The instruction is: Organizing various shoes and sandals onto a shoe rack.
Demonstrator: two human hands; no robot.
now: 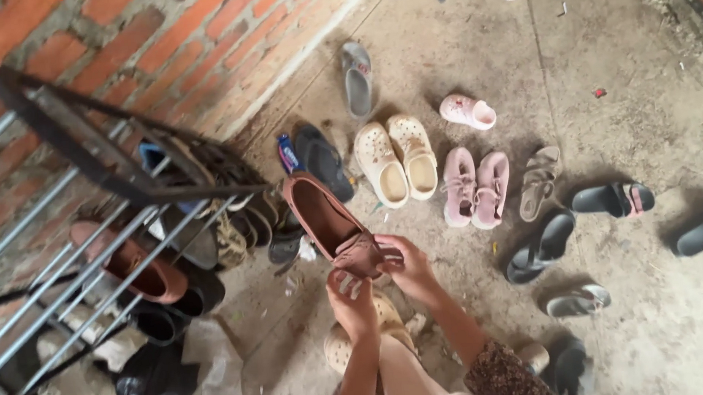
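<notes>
- Bare red brick wall [177, 43] rises behind the metal shoe rack [76, 247].
- Dusty concrete floor [684, 312] spreads beside the rack.
- Soft daylight, faint shadows.

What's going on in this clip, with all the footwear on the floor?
A person holds a brown loafer with both hands: the left hand grips under its toe end and the right hand pinches the front. A matching brown loafer sits on the metal shoe rack by the brick wall. On the concrete floor lie cream clogs, pink sneakers, a grey clog and several black slides.
</notes>
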